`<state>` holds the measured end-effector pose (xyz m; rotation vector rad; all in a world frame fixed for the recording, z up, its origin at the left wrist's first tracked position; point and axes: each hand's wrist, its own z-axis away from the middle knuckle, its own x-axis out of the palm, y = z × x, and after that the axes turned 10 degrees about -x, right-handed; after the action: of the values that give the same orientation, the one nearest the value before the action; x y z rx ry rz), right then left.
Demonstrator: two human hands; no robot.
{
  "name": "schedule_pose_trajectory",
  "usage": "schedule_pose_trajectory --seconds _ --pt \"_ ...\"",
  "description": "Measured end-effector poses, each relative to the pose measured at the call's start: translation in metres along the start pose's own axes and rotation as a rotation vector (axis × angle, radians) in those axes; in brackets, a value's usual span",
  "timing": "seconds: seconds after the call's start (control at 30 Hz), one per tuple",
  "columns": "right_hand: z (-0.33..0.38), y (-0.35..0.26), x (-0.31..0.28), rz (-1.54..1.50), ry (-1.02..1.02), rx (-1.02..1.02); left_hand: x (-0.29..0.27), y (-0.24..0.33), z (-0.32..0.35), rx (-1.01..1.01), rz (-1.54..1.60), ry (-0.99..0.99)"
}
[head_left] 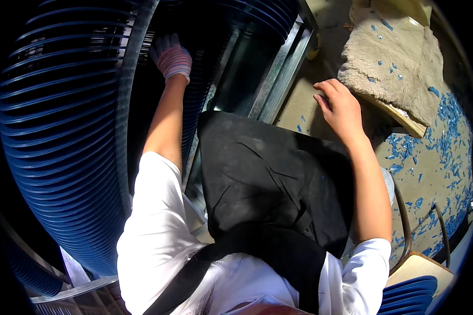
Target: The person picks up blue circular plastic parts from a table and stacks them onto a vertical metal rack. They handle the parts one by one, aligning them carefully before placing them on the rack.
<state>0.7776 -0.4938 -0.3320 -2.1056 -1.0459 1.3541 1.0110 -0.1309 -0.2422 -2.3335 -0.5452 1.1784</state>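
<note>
My left hand [171, 59], in a pink and white striped glove with greyish fingers, reaches into the shaded gap beside a metal rack bar [123, 100]. Its fingers are stretched forward and look apart; the tips lie in shadow, and I see nothing held. Left of the bar, a long row of thin blue curved plates [58, 157] stands on edge, closely spaced. My right hand [341, 107] is bare and hangs over the floor, fingers loosely bent, thumb apart from the forefinger, nothing in it. Close by is a padded board [394, 58] with a beige fleece cover.
Blue shards [449, 126] litter the floor on the right, with a few on the fleece. A metal rail [284, 79] runs beside my knees, under a black apron [268, 173]. More blue plates [410, 296] and a wooden seat [420, 270] are at lower right.
</note>
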Motion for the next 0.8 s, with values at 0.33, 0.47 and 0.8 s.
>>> schedule_pose_trajectory --seconds 0.33,0.47,0.8 --pt "0.001 0.004 0.001 -0.012 0.013 -0.020 -0.050 0.017 -0.046 0.229 -0.227 -0.305" --pt "-0.003 0.000 0.002 -0.029 -0.002 0.001 -0.044 0.024 -0.051 0.427 -0.400 -0.307" --pt "-0.004 -0.004 0.001 -0.066 0.031 -0.009 0.003 -0.006 -0.074 -0.088 0.145 -0.508"
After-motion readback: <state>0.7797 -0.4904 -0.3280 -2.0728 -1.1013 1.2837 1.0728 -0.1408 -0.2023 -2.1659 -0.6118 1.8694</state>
